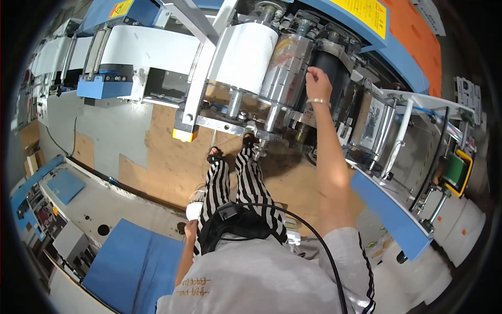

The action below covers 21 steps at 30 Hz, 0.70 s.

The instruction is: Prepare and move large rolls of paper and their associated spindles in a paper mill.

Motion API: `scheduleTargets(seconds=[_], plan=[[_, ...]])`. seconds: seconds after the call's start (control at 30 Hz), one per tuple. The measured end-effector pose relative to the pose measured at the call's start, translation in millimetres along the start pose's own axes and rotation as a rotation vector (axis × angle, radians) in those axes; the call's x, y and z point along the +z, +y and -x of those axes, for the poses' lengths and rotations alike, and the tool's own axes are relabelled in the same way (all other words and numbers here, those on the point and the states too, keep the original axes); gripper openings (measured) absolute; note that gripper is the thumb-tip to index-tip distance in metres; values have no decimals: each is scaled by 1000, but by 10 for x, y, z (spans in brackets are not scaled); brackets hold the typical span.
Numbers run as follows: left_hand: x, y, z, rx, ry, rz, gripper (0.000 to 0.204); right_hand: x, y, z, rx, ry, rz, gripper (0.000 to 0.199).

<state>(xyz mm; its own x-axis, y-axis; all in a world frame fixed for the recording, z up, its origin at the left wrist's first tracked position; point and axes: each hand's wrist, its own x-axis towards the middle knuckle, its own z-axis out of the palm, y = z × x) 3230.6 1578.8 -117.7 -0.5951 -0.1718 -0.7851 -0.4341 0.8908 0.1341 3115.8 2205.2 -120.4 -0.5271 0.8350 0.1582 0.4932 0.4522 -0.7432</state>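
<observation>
My right hand [319, 86] is raised over the rollers of a machine, its fingers curled together and a band around the wrist. Whatever those fingers may hold is too small to make out. Just left of it lies a shiny metal cylinder [285, 73] with short dark marks and a reddish smear. Behind the hand sits a black roller [334, 70]. Further left, white web material wraps a wide roller [246, 57]. Low beside my left leg, my left hand [191, 230] is closed at the lower edge of a white rounded object [194, 210], whose kind I cannot tell.
A white web [151, 49] runs left along the machine. Metal shaft ends [272, 118] and a yellow-cornered bracket [184, 133] jut toward my legs. At right stands a blue panel [389, 214]; behind me at left is a bench with a blue cover [130, 256]. A black cable [314, 230] crosses my body.
</observation>
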Motion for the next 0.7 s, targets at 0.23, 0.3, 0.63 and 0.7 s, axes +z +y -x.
scheduleTargets(seconds=[0.23,0.3,0.63,0.7], plan=[[280,-370,114,-93,17,90,25,336,133,-508,204,-81,179,21],[302,-385,141,-122,31,82,26,357,80,-555,248,-122,209,22],[340,-411,158,-96,62,156,25,387,7,-699,310,-169,409,26],[337,-412,156,-99,69,177,27,379,10,-698,283,-183,409,27]])
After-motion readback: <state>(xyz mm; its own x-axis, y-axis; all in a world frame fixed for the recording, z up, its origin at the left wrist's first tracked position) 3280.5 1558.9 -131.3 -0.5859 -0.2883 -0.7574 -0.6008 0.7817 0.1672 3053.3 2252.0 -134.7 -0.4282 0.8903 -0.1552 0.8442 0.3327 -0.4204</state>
